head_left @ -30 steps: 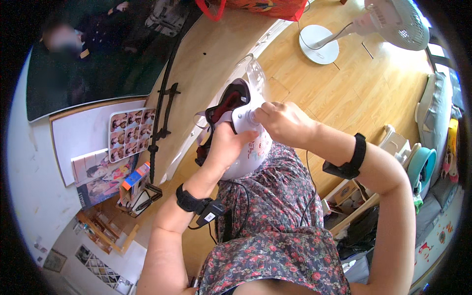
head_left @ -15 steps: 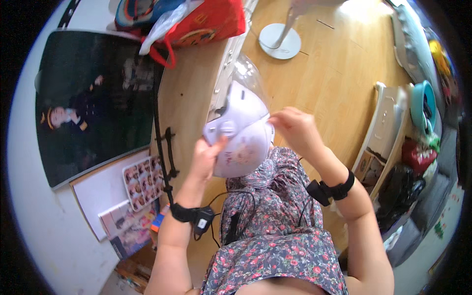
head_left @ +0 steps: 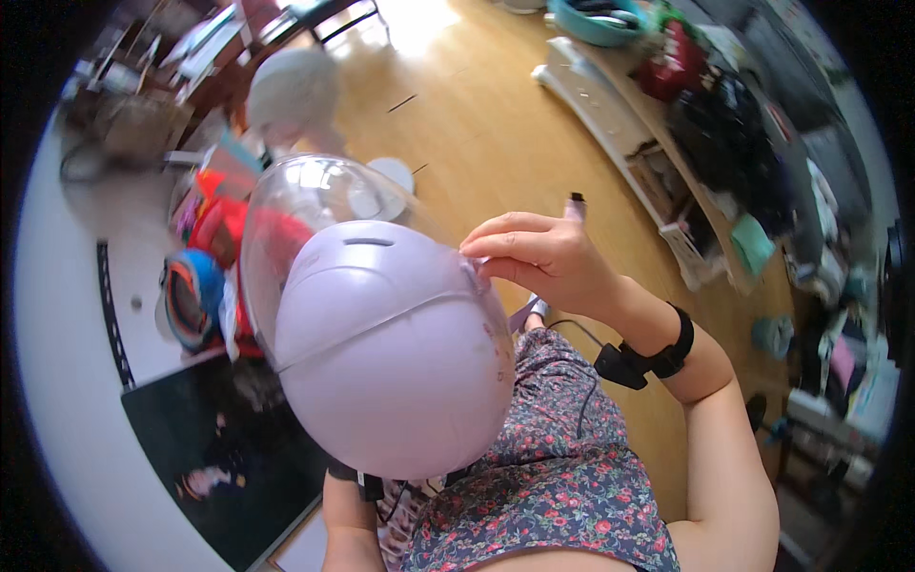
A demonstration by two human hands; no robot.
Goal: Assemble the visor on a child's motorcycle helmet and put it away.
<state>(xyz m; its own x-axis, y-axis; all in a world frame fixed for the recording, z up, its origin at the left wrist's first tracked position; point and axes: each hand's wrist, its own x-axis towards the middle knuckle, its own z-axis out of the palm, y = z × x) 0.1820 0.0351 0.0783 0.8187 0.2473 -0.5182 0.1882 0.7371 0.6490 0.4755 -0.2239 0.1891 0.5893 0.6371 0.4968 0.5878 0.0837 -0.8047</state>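
A lilac helmet (head_left: 391, 372) with a clear visor (head_left: 272, 224) is close up in front of my chest, its rounded shell towards me. My right hand (head_left: 543, 257) is at the helmet's right side, thumb and fingertips pinched on its edge by the visor's joint. Behind that hand a short lilac strap end (head_left: 574, 207) with a black tip sticks up. Another lilac strap (head_left: 522, 313) hangs below the helmet's right side. My left hand is hidden behind the helmet; only the left forearm (head_left: 350, 524) shows beneath it, so its fingers cannot be seen.
On the left are a wall-mounted screen (head_left: 224, 458), a blue bag (head_left: 193, 296) and blurred red bags (head_left: 214, 214). A white stand base (head_left: 386, 181) is on the wooden floor (head_left: 477, 114). A low white cabinet (head_left: 610, 133) at right carries a teal basin (head_left: 596, 24) and black bags (head_left: 734, 133).
The helmet has come up nearer and turned, its visor now up and to the left. My left hand has gone behind it. The view has swung round, bringing more of the room in.
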